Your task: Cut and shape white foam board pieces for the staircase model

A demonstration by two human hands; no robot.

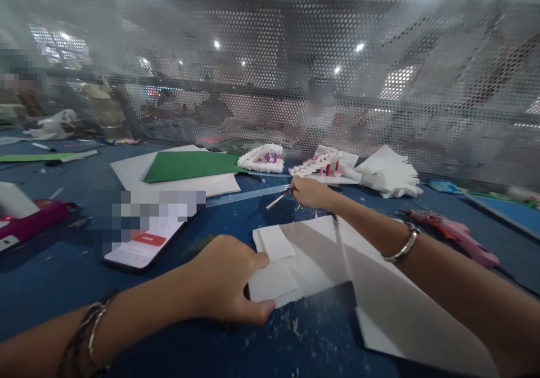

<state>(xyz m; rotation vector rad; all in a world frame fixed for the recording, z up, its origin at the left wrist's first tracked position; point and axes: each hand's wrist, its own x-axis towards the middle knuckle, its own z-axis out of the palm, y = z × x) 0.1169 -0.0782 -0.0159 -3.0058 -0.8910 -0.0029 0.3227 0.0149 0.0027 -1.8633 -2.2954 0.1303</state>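
Observation:
My left hand (225,279) lies at the left edge of some white sheets (314,257), its thumb and forefinger bent around that edge and holding it. A smaller white piece (276,242) lies on top near my fingertips. Farther forward, my right hand (307,192) is closed on a slim silver tool (277,199), whose tip points left and toward me; its exact kind does not show. Just beyond that hand is a white paper model (316,165) with pink and red posts. A clear plastic strip (248,196) runs left from near the tool.
A phone (149,240) lies at left, behind my left forearm. Behind it are green paper (192,165) and white sheets. A white model with purple parts (264,158) and a white paper stack (388,172) stand farther back. A pink glue gun (458,234) lies right, beyond my right forearm.

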